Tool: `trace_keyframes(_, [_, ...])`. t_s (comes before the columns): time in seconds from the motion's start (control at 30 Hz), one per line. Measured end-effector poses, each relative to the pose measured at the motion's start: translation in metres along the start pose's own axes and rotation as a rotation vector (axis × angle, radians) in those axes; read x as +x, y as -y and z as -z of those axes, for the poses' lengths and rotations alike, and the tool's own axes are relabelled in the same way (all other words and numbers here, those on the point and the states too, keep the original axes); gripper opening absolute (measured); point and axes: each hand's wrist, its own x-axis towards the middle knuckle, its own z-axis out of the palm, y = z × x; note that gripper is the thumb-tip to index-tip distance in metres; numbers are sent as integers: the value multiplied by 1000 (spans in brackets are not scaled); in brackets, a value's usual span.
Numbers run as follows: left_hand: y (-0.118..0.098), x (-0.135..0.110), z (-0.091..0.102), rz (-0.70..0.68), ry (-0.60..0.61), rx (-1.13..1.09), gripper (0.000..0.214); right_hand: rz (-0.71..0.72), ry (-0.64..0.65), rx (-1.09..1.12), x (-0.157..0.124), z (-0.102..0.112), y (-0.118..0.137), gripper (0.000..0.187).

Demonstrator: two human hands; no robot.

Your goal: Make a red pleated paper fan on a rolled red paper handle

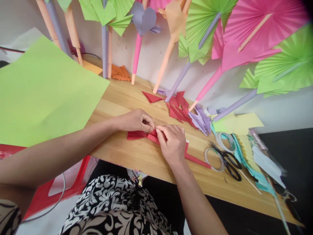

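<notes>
- Pinching a strip of red paper [195, 159], the right hand [172, 144] has its fingers closed on the near end, while the rest of the strip runs out from under the palm toward the right along the wooden table [137, 156].
- The left hand [135, 120] meets it fingertip to fingertip, thumb and forefinger closed on the same red paper where the pleats begin.
- The pleated part, a small red fan [136, 134], lies flat just under the left hand, touching the tabletop, its folds spreading away from the pinch point.
- Risk, as I judge it: the pleats are held only at one narrow spot, so a loosened pinch could let them spring open; uneven pressure between the two hands could skew the next crease or tear the thin paper.
- Just right of the right hand lie black scissors [228, 161] and rings of tape [214, 159]; a sweep of the wrist could knock them.
- Beyond both hands sit folded red pieces [178, 109] and purple ones [201, 120].
- Farthest off, paper fans on rolled stems [207, 27] lean against the wall; a green sheet [44, 94] lies left of the left arm.
</notes>
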Motion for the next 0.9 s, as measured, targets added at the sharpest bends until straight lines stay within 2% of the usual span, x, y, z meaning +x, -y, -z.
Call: trace_keyframes(0.9, [4, 1, -2, -11, -12, -5, 14, 7, -19, -11, 1, -2, 1, 15])
